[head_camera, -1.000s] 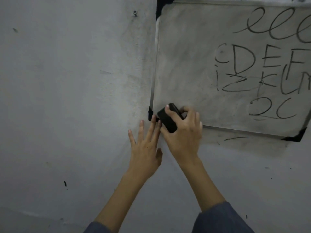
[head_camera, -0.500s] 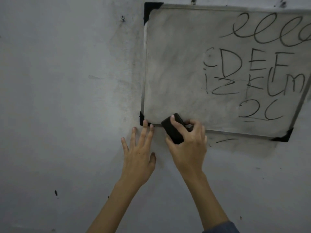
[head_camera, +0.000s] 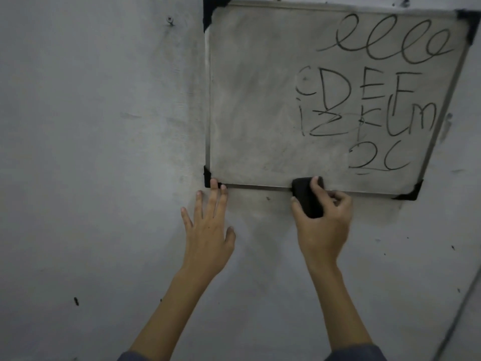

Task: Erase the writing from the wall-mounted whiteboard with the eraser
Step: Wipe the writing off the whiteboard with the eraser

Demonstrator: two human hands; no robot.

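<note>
The wall (head_camera: pixel 91 152) is grey and smudged, and carries the whiteboard (head_camera: pixel 260 100) above both hands. A screw (head_camera: pixel 170 20) sits in it up and left of the left hand (head_camera: pixel 208 230), whose straight fingers lie flat on it just below the board's lower left corner (head_camera: pixel 207 177).

You are standing at a bare, scuffed grey wall (head_camera: pixel 91 152) in a plain indoor room, with a small smudged whiteboard (head_camera: pixel 247 100) hanging on it; the room's kind is unclear.
</note>
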